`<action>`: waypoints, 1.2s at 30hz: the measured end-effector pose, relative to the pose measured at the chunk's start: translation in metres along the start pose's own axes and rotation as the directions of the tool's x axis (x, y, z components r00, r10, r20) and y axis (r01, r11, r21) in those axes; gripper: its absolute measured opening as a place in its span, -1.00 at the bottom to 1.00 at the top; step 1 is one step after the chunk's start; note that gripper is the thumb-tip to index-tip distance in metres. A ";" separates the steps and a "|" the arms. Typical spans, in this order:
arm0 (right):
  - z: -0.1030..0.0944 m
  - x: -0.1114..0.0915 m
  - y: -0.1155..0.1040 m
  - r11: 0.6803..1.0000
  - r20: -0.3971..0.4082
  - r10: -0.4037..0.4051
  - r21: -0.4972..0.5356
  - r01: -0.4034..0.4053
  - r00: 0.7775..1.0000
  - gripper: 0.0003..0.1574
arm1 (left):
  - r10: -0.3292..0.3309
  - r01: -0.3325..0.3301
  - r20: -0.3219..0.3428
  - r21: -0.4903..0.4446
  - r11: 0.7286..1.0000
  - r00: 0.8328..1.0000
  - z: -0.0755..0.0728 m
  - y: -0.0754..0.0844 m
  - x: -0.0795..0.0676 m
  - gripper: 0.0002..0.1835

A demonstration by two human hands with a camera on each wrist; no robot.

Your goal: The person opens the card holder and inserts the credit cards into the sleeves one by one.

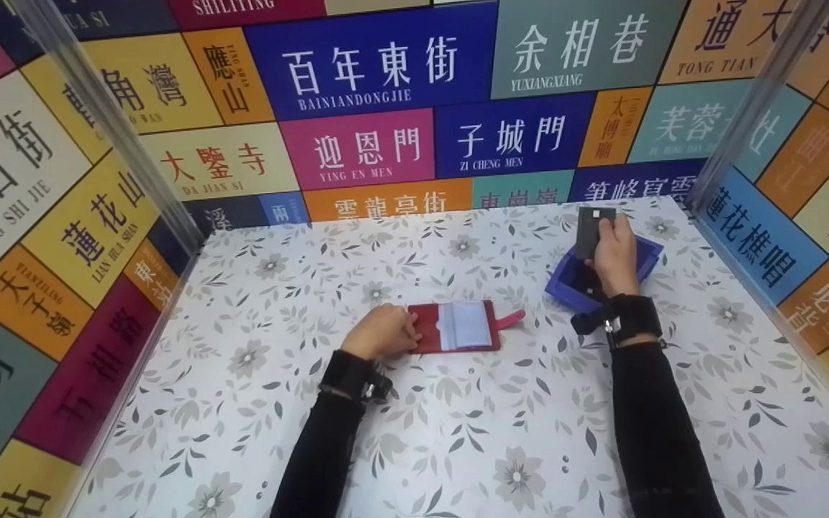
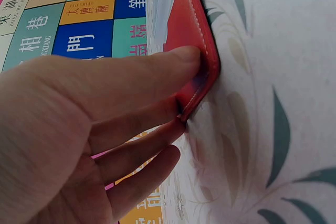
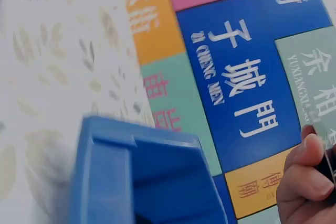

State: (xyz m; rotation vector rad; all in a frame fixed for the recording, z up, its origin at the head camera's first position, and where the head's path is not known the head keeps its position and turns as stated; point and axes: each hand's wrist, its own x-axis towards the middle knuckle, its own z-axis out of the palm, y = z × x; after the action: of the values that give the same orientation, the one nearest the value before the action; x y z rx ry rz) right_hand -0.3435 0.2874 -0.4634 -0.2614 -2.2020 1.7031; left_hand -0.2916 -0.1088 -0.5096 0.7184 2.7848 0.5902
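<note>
A red card wallet (image 1: 425,327) lies opened flat on the table, its clear plastic sleeves (image 1: 468,325) on show and a pink strap (image 1: 512,318) out to the right. At its left edge my left hand (image 1: 382,332) pinches the corner; the left wrist view shows the thumb (image 2: 184,59) on the red inner face and fingertips against the edge. Over a blue box (image 1: 565,291), my right hand (image 1: 617,255) holds a dark grey card (image 1: 587,234) upright, thumb across its face. Only the hand's fingers (image 3: 304,177) and the card's dark edge show in the right wrist view.
Dark items, too shadowed to identify, lie inside the blue box. A white floral cover (image 1: 515,410) spans the table. Panels with coloured street-name signs (image 1: 364,65) stand behind and on both sides, with clear corner posts (image 1: 753,108).
</note>
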 end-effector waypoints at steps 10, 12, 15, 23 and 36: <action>0.002 -0.020 0.027 0.999 -0.033 0.017 0.050 -0.015 0.999 -0.66 | 0.019 -0.019 -0.013 0.013 1.000 1.000 0.003 0.000 0.001 -0.86; 0.002 -0.020 0.030 1.000 -0.044 0.022 0.016 -0.022 0.999 -0.63 | 0.024 -0.023 -0.017 0.015 1.000 1.000 0.002 -0.001 0.000 -0.87; 0.004 -0.019 0.034 0.999 -0.044 0.031 -0.020 -0.032 0.999 -0.54 | 0.029 -0.029 -0.023 0.016 0.999 0.999 0.002 -0.001 0.000 -0.88; 0.029 -0.025 0.032 0.995 0.042 0.017 -0.095 -0.013 0.999 -0.50 | 0.110 -0.105 -0.154 0.043 0.994 0.982 -0.002 0.000 0.005 -0.92; 0.117 -0.076 0.006 0.994 0.509 0.064 0.046 -0.101 0.858 -0.53 | -0.086 -0.186 -0.391 -0.607 0.772 0.916 0.017 0.021 0.024 -0.67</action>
State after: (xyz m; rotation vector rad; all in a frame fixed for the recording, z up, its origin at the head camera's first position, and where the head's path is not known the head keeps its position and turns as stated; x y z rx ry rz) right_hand -0.3181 0.1573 -0.5068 0.1366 -2.5084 2.0819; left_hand -0.2988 -0.0745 -0.5186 0.5550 2.5922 1.7608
